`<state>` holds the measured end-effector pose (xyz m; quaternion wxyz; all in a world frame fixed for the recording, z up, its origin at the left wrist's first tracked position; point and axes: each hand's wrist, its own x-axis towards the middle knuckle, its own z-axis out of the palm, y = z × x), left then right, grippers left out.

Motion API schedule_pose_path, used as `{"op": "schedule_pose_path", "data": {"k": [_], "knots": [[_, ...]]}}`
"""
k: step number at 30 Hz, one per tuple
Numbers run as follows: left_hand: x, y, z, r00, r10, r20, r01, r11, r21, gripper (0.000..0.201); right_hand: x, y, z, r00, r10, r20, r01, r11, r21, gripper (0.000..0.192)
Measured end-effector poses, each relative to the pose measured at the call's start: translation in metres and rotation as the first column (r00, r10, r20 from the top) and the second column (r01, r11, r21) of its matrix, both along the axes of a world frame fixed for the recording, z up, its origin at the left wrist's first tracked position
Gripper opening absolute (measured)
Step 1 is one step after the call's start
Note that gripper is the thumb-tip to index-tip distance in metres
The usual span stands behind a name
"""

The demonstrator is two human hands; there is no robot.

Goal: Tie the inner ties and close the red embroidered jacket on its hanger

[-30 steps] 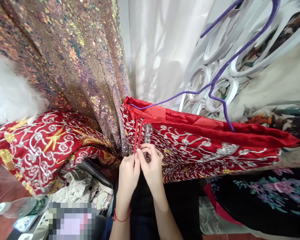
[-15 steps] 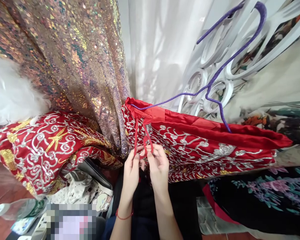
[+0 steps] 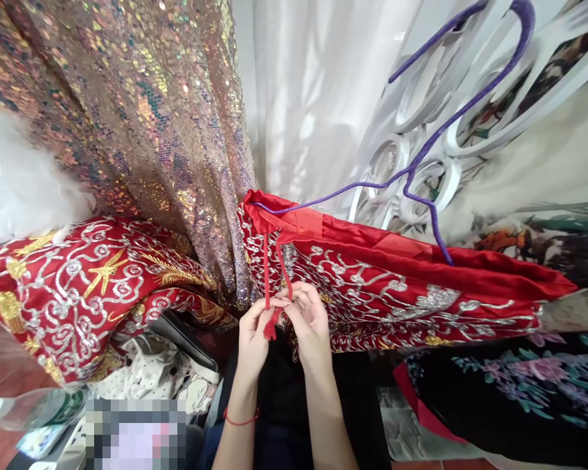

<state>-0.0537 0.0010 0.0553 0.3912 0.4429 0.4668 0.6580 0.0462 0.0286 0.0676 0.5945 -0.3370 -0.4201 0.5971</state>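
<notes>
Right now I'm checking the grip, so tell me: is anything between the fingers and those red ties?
Nothing visible. The left hand and right hand both already pinch the red ties, which hang from the red embroidered garment on the purple hanger.

Ahead of you on the left, a sequinned gold cloth [image 3: 142, 130] hangs in folds, and just beside it on the right hangs a sheer white curtain [image 3: 308, 98]. White fluffy trim [image 3: 14, 176] sits at the far left, touching a second red cloth with silver and gold embroidery [image 3: 78, 287]. Below that cloth lies a white spotted fabric [image 3: 151, 369], with a clear plastic bottle [image 3: 24, 408] near the lower left corner. On your right stands a white scrolled metal grille [image 3: 421, 163], and lower right lies a black floral fabric [image 3: 519, 385].
</notes>
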Motion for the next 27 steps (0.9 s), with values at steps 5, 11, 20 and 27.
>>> {"op": "schedule_pose_path", "data": {"k": [5,11,20,27], "knots": [[0.005,-0.002,0.007,0.996,-0.086,-0.027,0.085,0.995,-0.045,0.03,0.01,0.003,-0.001,0.998,0.029,0.062,-0.03,1.0,0.01,0.024],[0.011,-0.002,0.008,0.991,-0.101,0.093,0.106,0.993,-0.049,0.032,0.014,-0.003,0.001,0.992,0.006,0.129,-0.007,1.0,0.012,0.022],[0.01,0.0,0.011,0.994,-0.086,0.071,0.092,0.991,-0.094,0.036,0.014,-0.005,0.003,0.989,0.044,0.138,-0.046,0.999,0.011,0.015],[0.011,0.002,0.01,0.994,-0.033,0.102,0.047,0.989,-0.138,0.036,0.031,-0.012,0.006,0.925,0.136,0.355,-0.164,0.985,0.049,0.027]]}}
